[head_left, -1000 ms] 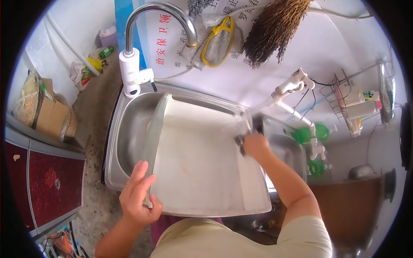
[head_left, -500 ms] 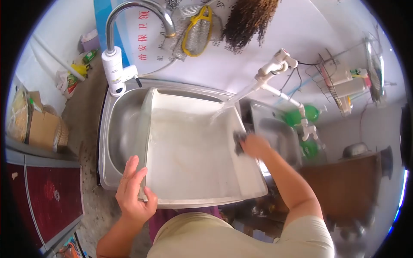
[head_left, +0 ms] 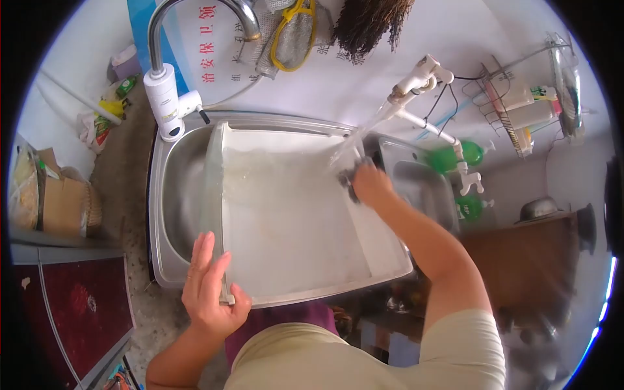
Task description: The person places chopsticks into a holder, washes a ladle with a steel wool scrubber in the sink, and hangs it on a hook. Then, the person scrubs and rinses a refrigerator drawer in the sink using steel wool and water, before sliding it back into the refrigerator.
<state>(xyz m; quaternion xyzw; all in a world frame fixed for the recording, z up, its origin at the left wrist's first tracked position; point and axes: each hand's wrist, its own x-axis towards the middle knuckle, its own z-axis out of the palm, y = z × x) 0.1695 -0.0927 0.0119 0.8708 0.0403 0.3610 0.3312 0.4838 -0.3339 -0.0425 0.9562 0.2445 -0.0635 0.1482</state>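
Note:
A large white plastic drawer (head_left: 292, 240) with a translucent panel on its left side lies across the steel sink (head_left: 179, 188). My left hand (head_left: 211, 286) holds its near left corner, the thumb on the near side and the fingers straight along the panel. My right hand (head_left: 372, 185) is closed on a dark scouring pad (head_left: 348, 179), pressed to the right wall near the far corner. Water runs from a white tap (head_left: 406, 91) into the far right part of the drawer, close to the pad. The wet inside looks cloudy.
A white faucet (head_left: 162, 104) with a curved chrome spout stands at the back left. A second basin (head_left: 419, 182) lies to the right, with green bottles (head_left: 448, 156) beyond. A wire rack (head_left: 513, 114) hangs on the wall. A dark red cabinet (head_left: 84, 296) stands left.
My right hand has slid the scouring pad along the drawer's right wall toward the far corner and the water stream. My left hand keeps its place at the near left corner.

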